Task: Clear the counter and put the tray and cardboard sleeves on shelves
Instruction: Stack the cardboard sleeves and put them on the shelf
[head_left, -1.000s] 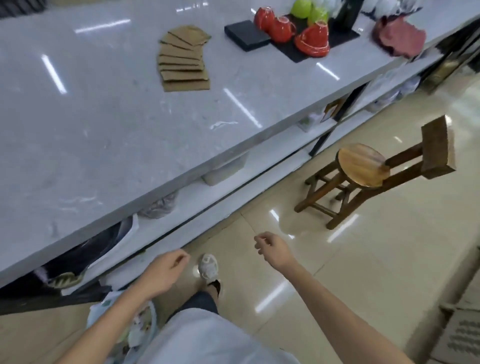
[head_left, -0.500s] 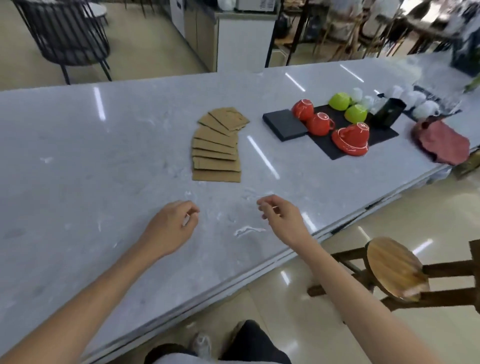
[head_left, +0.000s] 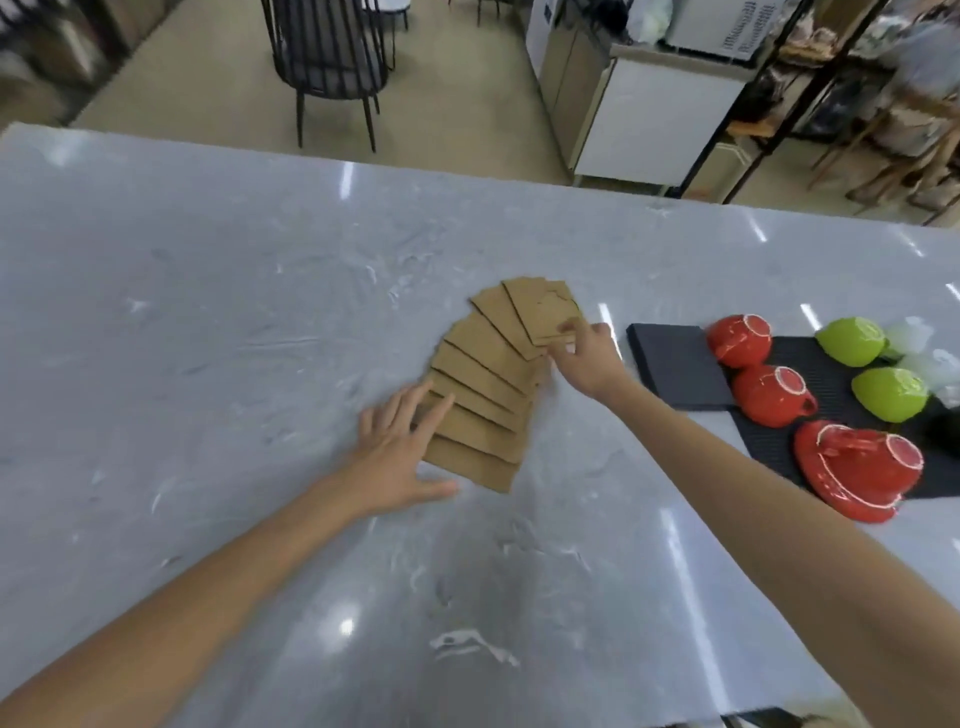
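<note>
Several flat brown cardboard sleeves (head_left: 488, 379) lie fanned out on the grey marble counter (head_left: 208, 312). My left hand (head_left: 400, 447) rests flat, fingers spread, on the near left edge of the fan. My right hand (head_left: 584, 353) pinches the right edge of the far sleeves, thumb on top. A dark slate tray (head_left: 675, 364) lies just right of my right hand, partly on a black ribbed mat (head_left: 826, 379).
On the mat stand upturned red cups (head_left: 740, 340), a red cup on a red saucer (head_left: 857, 467), green cups (head_left: 852, 340) and white cups (head_left: 914, 338). Beyond the counter are a black wire chair (head_left: 327, 57), a white cabinet (head_left: 649, 114) and shelving at the far right.
The view rose from the floor and under-counter shelves to the countertop. Both hands came up from below the counter and reached forward onto the sleeves; the right now pinches the far ones.
</note>
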